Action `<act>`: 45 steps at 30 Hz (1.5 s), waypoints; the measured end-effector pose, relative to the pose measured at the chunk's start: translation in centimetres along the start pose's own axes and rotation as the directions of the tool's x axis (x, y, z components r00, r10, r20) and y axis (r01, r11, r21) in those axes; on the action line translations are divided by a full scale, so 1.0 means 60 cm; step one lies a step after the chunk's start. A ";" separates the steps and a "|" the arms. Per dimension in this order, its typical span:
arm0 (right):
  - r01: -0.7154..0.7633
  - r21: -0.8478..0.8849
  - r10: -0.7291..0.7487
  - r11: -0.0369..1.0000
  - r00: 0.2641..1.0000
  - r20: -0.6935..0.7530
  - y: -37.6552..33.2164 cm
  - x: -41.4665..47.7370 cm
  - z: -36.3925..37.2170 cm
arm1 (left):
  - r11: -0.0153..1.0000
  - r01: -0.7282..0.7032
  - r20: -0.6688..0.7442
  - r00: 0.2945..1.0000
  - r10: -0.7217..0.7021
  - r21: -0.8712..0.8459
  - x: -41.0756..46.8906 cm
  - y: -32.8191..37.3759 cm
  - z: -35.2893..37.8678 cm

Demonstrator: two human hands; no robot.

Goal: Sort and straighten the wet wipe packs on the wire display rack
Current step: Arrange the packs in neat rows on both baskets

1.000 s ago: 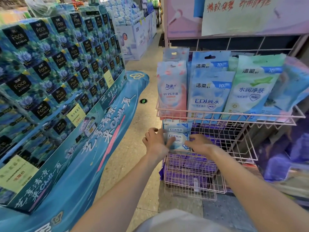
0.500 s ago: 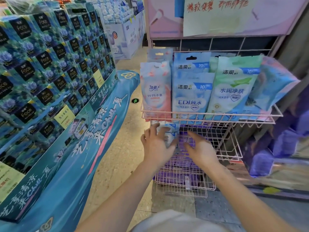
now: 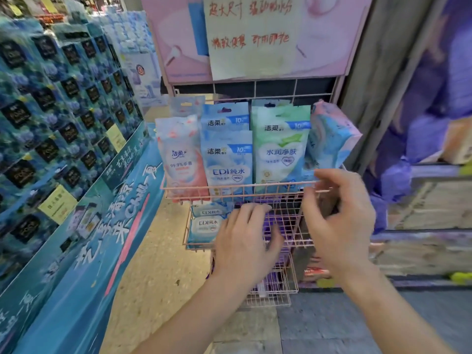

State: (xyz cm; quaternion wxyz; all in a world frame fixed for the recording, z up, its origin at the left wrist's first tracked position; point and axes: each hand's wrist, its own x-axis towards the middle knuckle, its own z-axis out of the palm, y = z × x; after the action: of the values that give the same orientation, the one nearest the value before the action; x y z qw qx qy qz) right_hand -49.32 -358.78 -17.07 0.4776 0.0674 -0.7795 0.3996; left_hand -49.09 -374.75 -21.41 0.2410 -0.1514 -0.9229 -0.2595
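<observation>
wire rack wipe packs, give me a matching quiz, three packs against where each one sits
Packs:
1. pink-and-white wipe pack marked 99.9%
2. green-and-white wipe pack with a heart
3. small blue EDI wipe pack

Places:
A. lower basket, left end
B. top basket, far left
C. top basket, right of the tall blue EDI wipe pack

Pairs: 1-B, 2-C, 3-A

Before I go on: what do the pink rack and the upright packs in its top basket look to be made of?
The pink wire display rack looks like thin metal wire with a matte pink coating: fine welded grid, no bare metal showing. The upright blue "EDI" wet wipe pack and green pack look like soft printed plastic film, slightly glossy, with punched hang holes at the top. Contents cannot be seen.
</observation>
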 end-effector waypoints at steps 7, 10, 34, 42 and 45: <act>-0.460 -0.213 0.488 0.862 0.867 0.104 0.064 0.151 -0.004 | 0.995 0.002 -0.086 0.996 -0.011 -0.101 0.030 0.080 -0.026; -0.462 -0.183 0.481 0.868 0.873 0.079 0.065 0.162 -0.006 | 0.991 0.033 -0.067 0.997 -0.042 -0.128 0.034 0.097 -0.032; -0.910 0.201 0.498 0.362 0.371 0.784 0.108 -0.076 -0.193 | 0.002 0.509 0.434 0.737 -0.518 -0.861 -0.039 0.172 0.055; -0.897 -0.007 0.459 0.443 0.220 0.861 0.147 -0.143 -0.125 | 0.361 0.699 0.585 0.715 -0.383 -0.618 -0.047 0.077 0.061; -0.847 0.055 0.542 0.529 0.387 0.746 0.173 -0.130 -0.107 | 0.462 0.707 0.536 0.707 -0.461 -0.535 -0.043 0.042 0.070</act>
State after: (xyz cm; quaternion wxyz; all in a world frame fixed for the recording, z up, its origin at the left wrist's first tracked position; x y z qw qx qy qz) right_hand -45.78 -349.58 -27.65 -0.0737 -0.0393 -0.7323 0.6758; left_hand -47.46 -370.72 -24.87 -0.0936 0.0594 -0.7664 -0.6327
